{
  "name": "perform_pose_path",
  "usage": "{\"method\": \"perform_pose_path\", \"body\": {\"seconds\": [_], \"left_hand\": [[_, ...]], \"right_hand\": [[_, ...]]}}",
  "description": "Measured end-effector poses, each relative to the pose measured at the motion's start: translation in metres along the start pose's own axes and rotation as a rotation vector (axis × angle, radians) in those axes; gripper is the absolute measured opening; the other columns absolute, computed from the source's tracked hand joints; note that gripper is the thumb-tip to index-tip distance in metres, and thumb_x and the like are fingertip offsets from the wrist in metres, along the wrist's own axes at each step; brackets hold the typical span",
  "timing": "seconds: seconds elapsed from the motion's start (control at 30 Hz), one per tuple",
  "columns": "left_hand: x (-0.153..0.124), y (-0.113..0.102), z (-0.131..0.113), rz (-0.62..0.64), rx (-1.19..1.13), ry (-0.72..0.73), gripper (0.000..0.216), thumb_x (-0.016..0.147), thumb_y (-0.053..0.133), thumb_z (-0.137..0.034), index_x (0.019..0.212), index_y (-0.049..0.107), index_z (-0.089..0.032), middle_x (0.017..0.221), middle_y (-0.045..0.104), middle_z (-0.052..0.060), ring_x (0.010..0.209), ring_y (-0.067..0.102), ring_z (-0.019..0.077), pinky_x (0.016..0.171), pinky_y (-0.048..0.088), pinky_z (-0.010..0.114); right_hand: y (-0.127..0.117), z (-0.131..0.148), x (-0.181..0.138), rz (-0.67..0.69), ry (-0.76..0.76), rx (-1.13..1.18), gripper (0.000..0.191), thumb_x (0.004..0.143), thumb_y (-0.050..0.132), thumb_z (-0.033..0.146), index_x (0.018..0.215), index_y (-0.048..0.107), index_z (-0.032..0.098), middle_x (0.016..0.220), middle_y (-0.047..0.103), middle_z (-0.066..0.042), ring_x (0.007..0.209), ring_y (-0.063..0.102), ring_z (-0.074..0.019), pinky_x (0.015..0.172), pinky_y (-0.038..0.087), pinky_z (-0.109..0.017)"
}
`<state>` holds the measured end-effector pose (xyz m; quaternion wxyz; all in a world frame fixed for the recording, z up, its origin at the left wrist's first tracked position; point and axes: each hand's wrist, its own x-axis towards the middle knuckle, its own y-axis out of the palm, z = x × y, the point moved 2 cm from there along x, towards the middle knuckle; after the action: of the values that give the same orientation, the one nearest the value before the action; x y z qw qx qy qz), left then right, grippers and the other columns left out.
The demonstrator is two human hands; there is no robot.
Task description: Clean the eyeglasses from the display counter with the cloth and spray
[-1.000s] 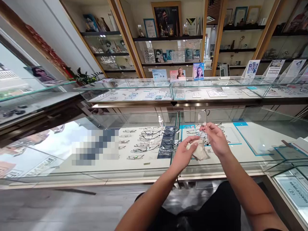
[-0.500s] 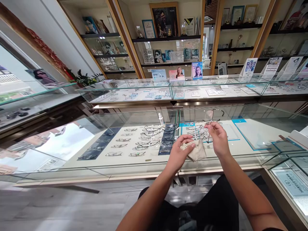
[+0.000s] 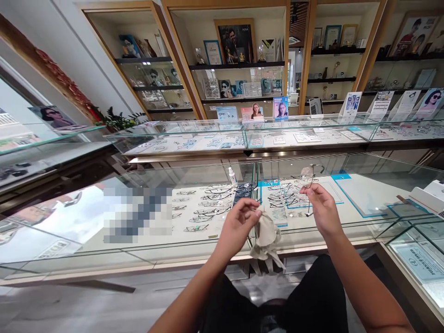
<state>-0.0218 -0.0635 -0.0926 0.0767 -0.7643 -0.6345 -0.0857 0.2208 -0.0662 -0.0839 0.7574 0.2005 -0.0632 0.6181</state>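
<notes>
A pale beige cloth [image 3: 268,233] hangs from my left hand [image 3: 238,225], pinched between thumb and fingers and drooping over the counter's front edge. My right hand [image 3: 322,206] is closed on a pair of eyeglasses [image 3: 308,172], held up above the glass counter. One lens and a dark temple stick up over the fingertips; the other temple points down below them. The two hands are apart, and the cloth does not touch the eyeglasses. Beneath the hands, several rows of eyeglasses [image 3: 217,199] lie in or on the display counter [image 3: 194,238].
A white spray bottle [image 3: 232,175] stands at the far side of the counter. Behind it runs a second glass showcase [image 3: 194,138] with advertising cards [image 3: 280,108] on top. A white box [image 3: 430,196] is at the right. My legs [image 3: 277,296] are below the front edge.
My left hand has moved left and the cloth, bunched before, now hangs down loosely. My right hand has shifted slightly right and down with the eyeglasses. The camera view has tilted up a little.
</notes>
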Motion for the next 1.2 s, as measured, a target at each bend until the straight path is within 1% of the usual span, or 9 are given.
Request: {"method": "perform_pose_path", "body": {"seconds": [0.17, 0.3, 0.47, 0.63, 0.77, 0.9, 1.0, 1.13, 1.2], "left_hand": [[0.019, -0.005, -0.024, -0.115, -0.101, 0.057, 0.046, 0.075, 0.087, -0.049, 0.1, 0.062, -0.019, 0.093, 0.059, 0.0, 0.066, 0.052, 0.0068, 0.054, 0.042, 0.016], [0.036, -0.005, -0.044, -0.167, -0.121, 0.134, 0.041, 0.077, 0.086, -0.042, 0.101, 0.06, -0.021, 0.095, 0.058, 0.0, 0.065, 0.052, 0.0064, 0.051, 0.041, 0.016], [0.049, 0.002, -0.062, -0.191, -0.129, 0.27, 0.03, 0.083, 0.081, -0.032, 0.1, 0.06, -0.02, 0.095, 0.06, 0.001, 0.066, 0.052, 0.0058, 0.057, 0.044, 0.018], [0.051, 0.023, -0.053, -0.097, -0.069, 0.384, 0.025, 0.086, 0.079, -0.032, 0.098, 0.061, -0.019, 0.094, 0.063, 0.002, 0.084, 0.062, 0.011, 0.075, 0.051, 0.022], [0.05, 0.036, -0.036, -0.102, -0.092, 0.413, 0.03, 0.082, 0.083, -0.033, 0.097, 0.06, -0.02, 0.095, 0.065, 0.002, 0.091, 0.066, 0.0139, 0.086, 0.053, 0.027], [0.049, 0.038, -0.026, -0.167, -0.148, 0.357, 0.041, 0.075, 0.087, -0.04, 0.097, 0.058, -0.021, 0.096, 0.064, 0.002, 0.093, 0.065, 0.0154, 0.083, 0.052, 0.027], [0.048, 0.033, -0.02, -0.171, -0.099, 0.234, 0.046, 0.073, 0.088, -0.045, 0.1, 0.06, -0.02, 0.103, 0.066, 0.004, 0.097, 0.063, 0.0165, 0.085, 0.049, 0.027], [0.049, 0.025, -0.011, -0.038, -0.059, -0.022, 0.049, 0.073, 0.085, -0.058, 0.089, 0.069, -0.016, 0.082, 0.066, 0.0, 0.076, 0.057, 0.0136, 0.073, 0.043, 0.026], [0.05, 0.022, -0.01, 0.011, -0.07, -0.077, 0.052, 0.07, 0.086, -0.063, 0.08, 0.071, -0.014, 0.072, 0.065, -0.001, 0.069, 0.053, 0.013, 0.07, 0.04, 0.027]], "right_hand": [[0.018, 0.008, -0.01, 0.186, 0.15, 0.099, 0.041, 0.076, 0.084, 0.063, 0.076, 0.066, 0.027, 0.086, 0.071, -0.003, 0.099, 0.064, -0.0254, 0.102, 0.045, -0.042], [0.033, 0.011, -0.014, 0.329, 0.181, 0.07, 0.04, 0.08, 0.081, 0.062, 0.076, 0.066, 0.025, 0.086, 0.071, -0.003, 0.094, 0.065, -0.024, 0.094, 0.047, -0.039], [0.049, 0.001, -0.012, 0.356, 0.207, -0.015, 0.042, 0.08, 0.079, 0.065, 0.077, 0.068, 0.025, 0.083, 0.071, -0.003, 0.09, 0.062, -0.0224, 0.088, 0.046, -0.036], [0.056, -0.004, -0.012, 0.321, 0.217, 0.062, 0.041, 0.081, 0.078, 0.064, 0.078, 0.068, 0.023, 0.082, 0.07, -0.002, 0.086, 0.061, -0.0198, 0.088, 0.046, -0.034], [0.055, -0.002, -0.016, 0.308, 0.21, 0.121, 0.041, 0.082, 0.078, 0.063, 0.078, 0.068, 0.024, 0.081, 0.069, -0.001, 0.086, 0.061, -0.019, 0.085, 0.046, -0.032], [0.052, 0.0, -0.019, 0.313, 0.186, 0.138, 0.042, 0.081, 0.079, 0.064, 0.078, 0.068, 0.024, 0.081, 0.068, -0.001, 0.086, 0.06, -0.0194, 0.089, 0.045, -0.032], [0.05, 0.0, -0.018, 0.324, 0.166, 0.119, 0.043, 0.081, 0.078, 0.065, 0.078, 0.067, 0.024, 0.081, 0.068, -0.001, 0.087, 0.06, -0.0197, 0.089, 0.044, -0.033], [0.052, -0.001, -0.014, 0.359, 0.128, 0.08, 0.044, 0.083, 0.076, 0.066, 0.078, 0.067, 0.023, 0.083, 0.069, -0.002, 0.086, 0.058, -0.0195, 0.088, 0.044, -0.033], [0.055, -0.001, -0.01, 0.377, 0.129, 0.068, 0.047, 0.082, 0.076, 0.068, 0.077, 0.067, 0.023, 0.083, 0.07, -0.002, 0.085, 0.058, -0.0192, 0.086, 0.044, -0.033]]}}
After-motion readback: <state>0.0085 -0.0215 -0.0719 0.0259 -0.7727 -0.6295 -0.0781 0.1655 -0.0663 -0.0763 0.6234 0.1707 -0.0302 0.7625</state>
